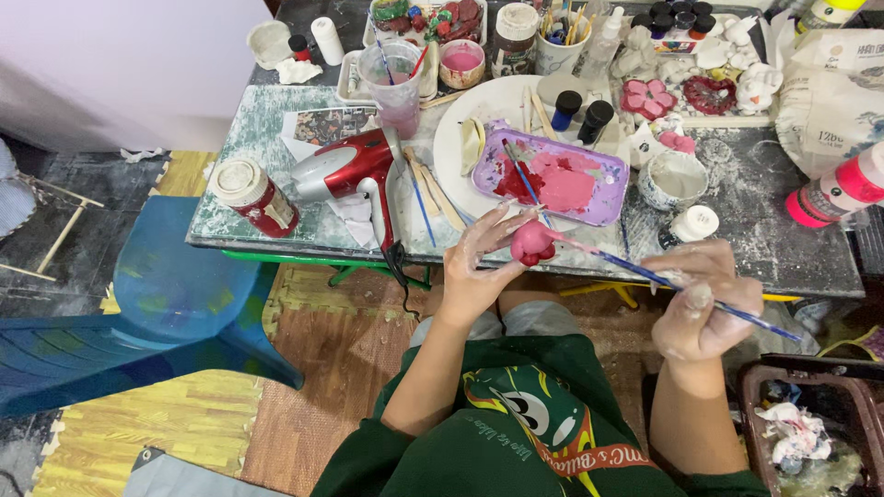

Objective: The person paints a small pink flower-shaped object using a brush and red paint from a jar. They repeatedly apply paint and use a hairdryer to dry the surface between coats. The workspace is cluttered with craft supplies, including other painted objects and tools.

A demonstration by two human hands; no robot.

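Note:
My left hand (481,262) holds a small round figure (531,243) painted pink, just in front of the table's near edge. My right hand (702,299) grips a thin blue-handled paintbrush (645,270), whose tip touches the pink figure. Both hands are smeared with white. Behind them on the table lies a purple rectangular palette tray (599,204) with pink and red paint and another brush across it.
A red hair dryer (350,167), a red jar with a white lid (253,193), paint bottles (833,193), cups of brushes (562,41), a water cup (396,78) and white plaster figures (755,87) crowd the table. A blue plastic chair (175,294) stands left; a bin (810,423) right.

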